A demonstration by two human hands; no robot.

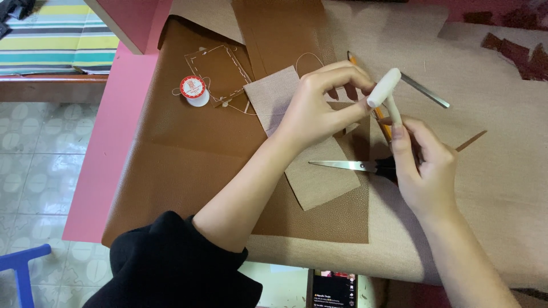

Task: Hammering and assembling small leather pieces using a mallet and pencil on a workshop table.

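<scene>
Both hands grasp one white tube (pixel 385 91) — the left hand (pixel 319 105) pinching its cap end, the right hand (pixel 425 168) gripping its lower end. Just beneath them lies one pair of scissors (pixel 357 166). Past the left hand sits one thread spool (pixel 193 89); beyond the right, one metal rod (pixel 425 90).

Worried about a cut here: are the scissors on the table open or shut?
Shut: the scissors show one closed silver point, flat on the leather beside the right hand.

Pink table (pixel 108 154) w/ brown leatherette sheets (pixel 188 154)
</scene>
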